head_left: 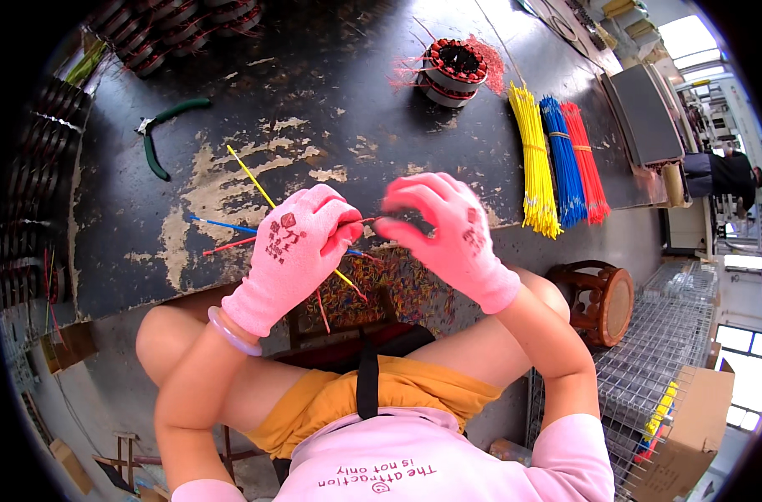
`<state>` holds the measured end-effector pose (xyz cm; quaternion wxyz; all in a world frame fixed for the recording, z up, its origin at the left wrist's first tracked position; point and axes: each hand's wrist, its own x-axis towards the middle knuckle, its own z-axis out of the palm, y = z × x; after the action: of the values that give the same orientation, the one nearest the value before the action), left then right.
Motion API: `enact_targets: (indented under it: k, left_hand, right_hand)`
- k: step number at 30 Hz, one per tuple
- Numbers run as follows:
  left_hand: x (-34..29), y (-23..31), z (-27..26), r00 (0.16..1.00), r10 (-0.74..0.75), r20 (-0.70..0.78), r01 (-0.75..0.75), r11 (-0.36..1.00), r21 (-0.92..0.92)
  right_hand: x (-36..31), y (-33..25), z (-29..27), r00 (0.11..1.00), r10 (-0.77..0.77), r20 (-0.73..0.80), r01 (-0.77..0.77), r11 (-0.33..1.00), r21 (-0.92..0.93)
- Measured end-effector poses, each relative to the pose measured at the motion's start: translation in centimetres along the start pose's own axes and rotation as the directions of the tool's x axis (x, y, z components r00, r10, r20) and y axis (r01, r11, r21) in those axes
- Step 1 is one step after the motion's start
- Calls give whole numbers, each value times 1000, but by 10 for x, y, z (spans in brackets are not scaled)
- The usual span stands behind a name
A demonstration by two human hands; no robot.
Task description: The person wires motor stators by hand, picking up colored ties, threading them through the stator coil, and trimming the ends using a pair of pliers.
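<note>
my left hand (295, 238): fingers pinched on a yellow wire (248, 176), blue wire (223, 225) and red wire (228, 246), right over the workbench (347, 134) edge | my right hand (448, 226): fingers curled just beside, kinda blurry, can't tell if gripping

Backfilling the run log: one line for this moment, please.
left pink-gloved hand: holds thin yellow wire, blue wire, red wire | right pink-gloved hand: blurred, grip unclear | scuffed black tabletop: green-handled pliers
</note>
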<state>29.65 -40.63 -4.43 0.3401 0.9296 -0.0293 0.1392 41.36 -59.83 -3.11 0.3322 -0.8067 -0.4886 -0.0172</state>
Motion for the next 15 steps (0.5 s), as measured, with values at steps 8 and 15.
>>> enact_targets:
  k: [8, 15]
  left_hand:
    - [-2, 17, -81, 959, 68, 274, -143, 954, 262]
    - [-6, 1, -65, 912, 55, 407, -163, 958, 237]
  right_hand:
    - [14, 4, 12, 852, 289, 435, -489, 737, 467]
    - [-3, 28, 8, 812, 361, 459, -584, 490, 647]
